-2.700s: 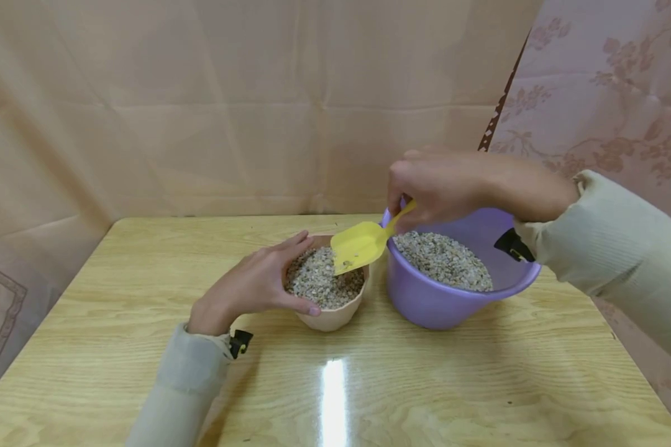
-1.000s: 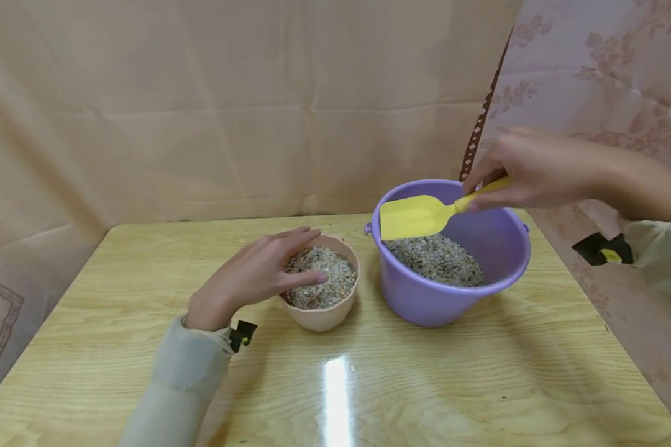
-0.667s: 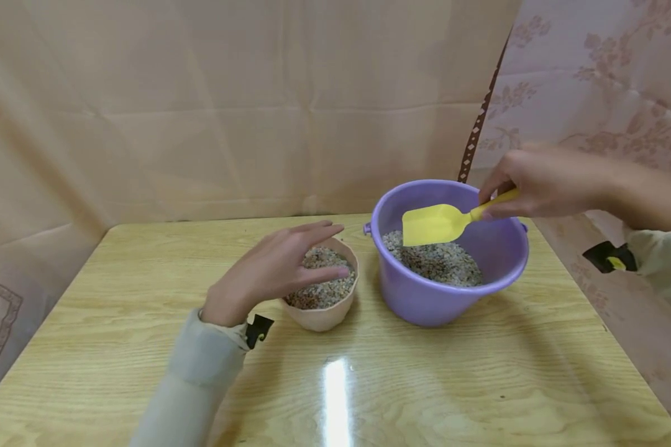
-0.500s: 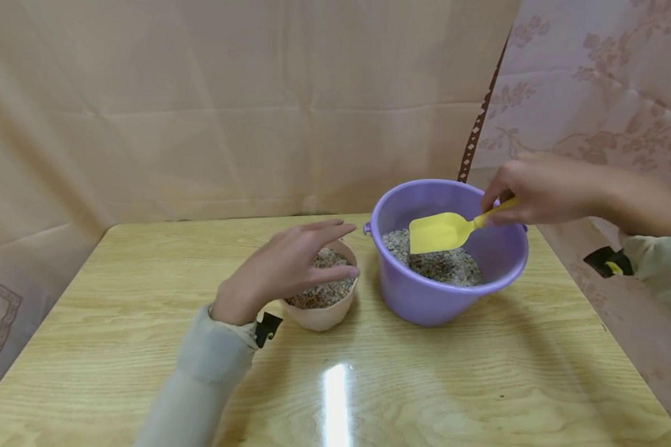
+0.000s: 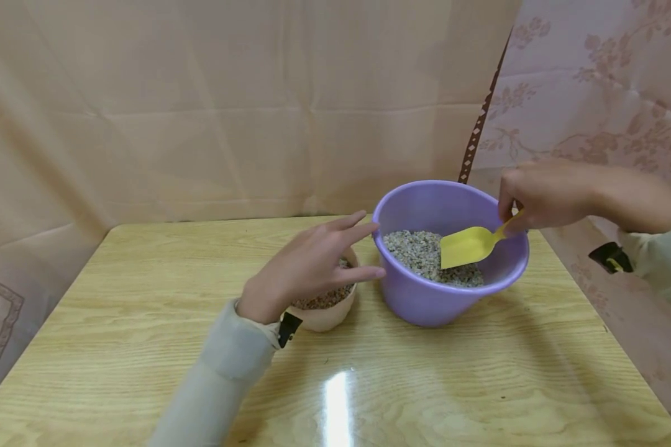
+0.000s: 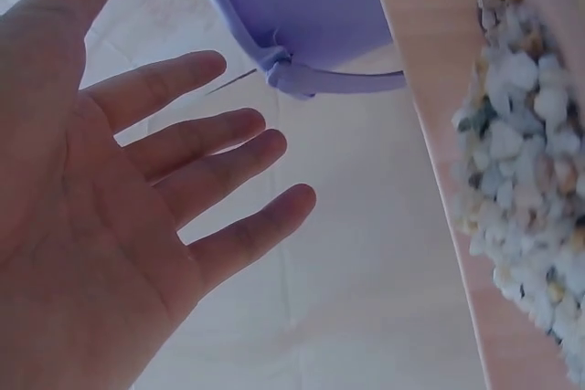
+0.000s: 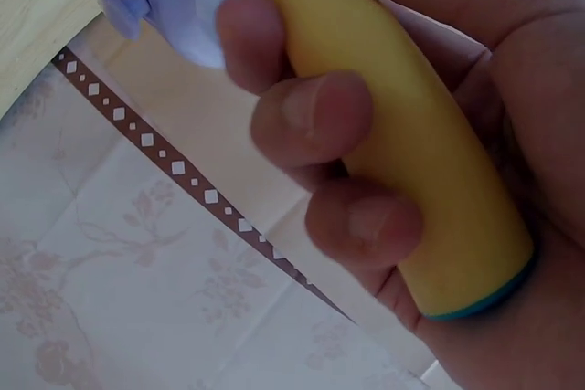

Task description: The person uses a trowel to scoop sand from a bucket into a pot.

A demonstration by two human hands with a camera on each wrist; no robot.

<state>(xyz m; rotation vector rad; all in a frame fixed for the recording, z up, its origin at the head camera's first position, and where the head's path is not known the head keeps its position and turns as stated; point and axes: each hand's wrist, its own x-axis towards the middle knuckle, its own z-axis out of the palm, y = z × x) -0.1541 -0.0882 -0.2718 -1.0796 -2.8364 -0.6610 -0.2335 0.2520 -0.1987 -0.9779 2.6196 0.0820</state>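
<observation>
1. Inside the mouth of the purple bucket [image 5: 430,304], the yellow scoop [image 5: 466,247] slants down to the left, its blade low over the gravel [image 5: 416,251]; whether the edge touches the stones I cannot tell. It looks like thin, stiff plastic, so probably light when unloaded and heavier at the blade end once filled.

2. Around the scoop's handle the right hand [image 5: 548,194] is wrapped, fingers curled on the smooth grip, with the teal end [image 7: 484,303] near the palm. That thick part seems the right place to hold; it may turn a little if dusty or damp.

3. The gravel is loose and small-grained, likely to roll off a tilted blade.

4. The bucket stands on the table, gravel banked toward its left side. With that load it is likely heavy; the rim, taken on both sides, would be the surer hold.

5. Left of it sits the pale pot [image 5: 325,318], also holding gravel, probably weighty for its size and best cupped under its rim.

6. Above the pot the left hand [image 5: 319,254] is spread wide, holding nothing, fingertips by the bucket's rim; contact is unclear.

7. Beyond lie the wooden table [image 5: 117,310] and hanging cloth [image 5: 229,112].
</observation>
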